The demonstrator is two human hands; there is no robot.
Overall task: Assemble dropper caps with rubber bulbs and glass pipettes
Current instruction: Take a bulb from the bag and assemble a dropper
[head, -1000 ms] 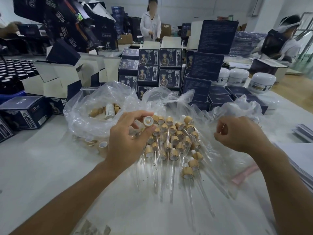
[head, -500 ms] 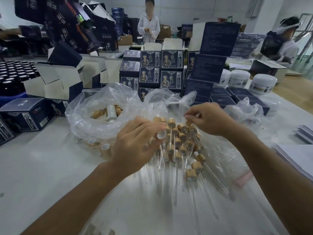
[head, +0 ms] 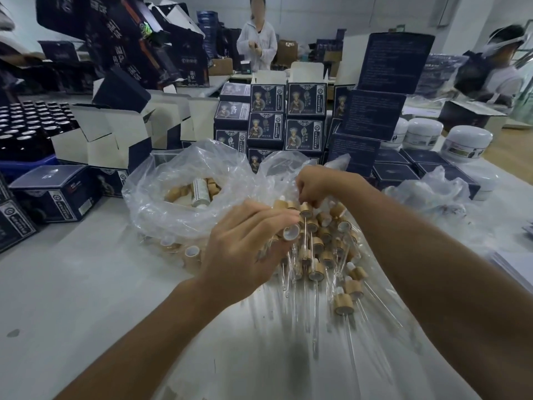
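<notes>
On the left of the white table (head: 72, 284) sits a clear plastic bag (head: 178, 180) with loose wooden caps (head: 176, 193) inside it. They have no glass tubes yet, so they are probably still waiting. About six or seven show through the plastic, with one small white bottle (head: 199, 192) lying among them. Two or three more caps (head: 192, 252) lie at the near foot of the bag.

Next comes the left hand (head: 245, 249). Its fingers are bent and pinch one cap (head: 290, 232) at the tips, white inside turned toward us. No tube can be seen in it, so this cap looks like the one being worked on.

Just past it lies the pile of finished droppers (head: 320, 249), each a wooden cap with a little white bulb on top and a long glass tube below. I can count around twenty, but they overlap and I cannot be sure. A good number looks done already, though the caps in the bag suggest more are left.

The right hand (head: 317, 183) is at the far end of the pile, fingers curled down among the droppers. Whether it is pinching anything is hidden.

Behind stand many dark blue boxes (head: 305, 134), and four white jars (head: 467, 142) on the right. Two other people are far back.
</notes>
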